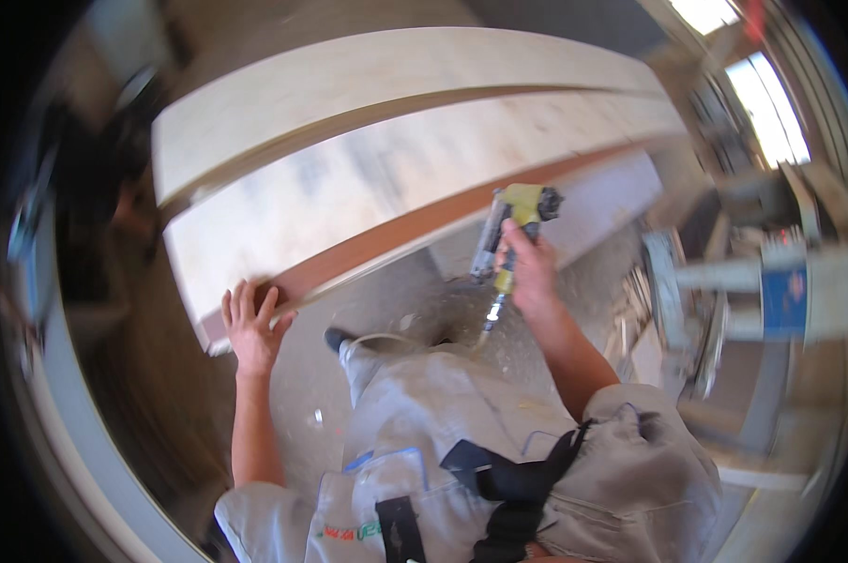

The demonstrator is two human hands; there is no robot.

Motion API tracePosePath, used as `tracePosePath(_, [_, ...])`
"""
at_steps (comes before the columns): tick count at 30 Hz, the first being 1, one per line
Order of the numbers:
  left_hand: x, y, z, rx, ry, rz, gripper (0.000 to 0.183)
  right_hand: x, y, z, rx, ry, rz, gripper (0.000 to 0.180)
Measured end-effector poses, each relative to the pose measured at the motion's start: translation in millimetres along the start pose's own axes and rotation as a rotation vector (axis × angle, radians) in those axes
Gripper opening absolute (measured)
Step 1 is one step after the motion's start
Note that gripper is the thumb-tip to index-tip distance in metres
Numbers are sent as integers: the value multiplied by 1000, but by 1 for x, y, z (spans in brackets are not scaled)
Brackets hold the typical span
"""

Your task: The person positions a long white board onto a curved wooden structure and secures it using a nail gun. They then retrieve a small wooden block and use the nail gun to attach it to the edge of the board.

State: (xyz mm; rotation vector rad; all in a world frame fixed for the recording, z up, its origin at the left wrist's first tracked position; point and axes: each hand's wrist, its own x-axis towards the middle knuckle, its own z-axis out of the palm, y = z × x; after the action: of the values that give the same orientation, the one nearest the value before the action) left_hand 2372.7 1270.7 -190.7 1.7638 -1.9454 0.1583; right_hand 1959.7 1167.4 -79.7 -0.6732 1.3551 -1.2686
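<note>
My right hand (533, 271) is wrapped around the grip of a yellow and black pneumatic nailer (522, 207), with an air hose fitting (495, 310) at the bottom of its handle. It is held above the near side of a long pale wooden panel (368, 176). A reddish-brown wooden strip (375, 246) runs along that panel's near edge. At the panel's near left corner, my left hand (253, 334) has its fingers over the strip's end and its thumb to the near side. The fingers hide part of the strip there.
Beyond a narrow gap lies a second pale panel (396, 67). A pale air hose (382, 338) curves near my foot on the concrete floor (304, 394). Wood offcuts (631, 310) and a grey and blue machine (783, 295) are at right.
</note>
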Motion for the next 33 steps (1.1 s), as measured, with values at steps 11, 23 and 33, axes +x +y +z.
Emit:
tracePosePath(11, [202, 251, 204, -104, -54, 502, 24, 2, 7, -286, 387, 570, -219, 19])
tracePosePath(23, [297, 393, 305, -143, -2, 612, 21, 225, -12, -412, 574, 858, -113, 13])
tracePosePath(33, [326, 450, 320, -119, -106, 461, 24, 361, 70, -426, 836, 205, 276, 13])
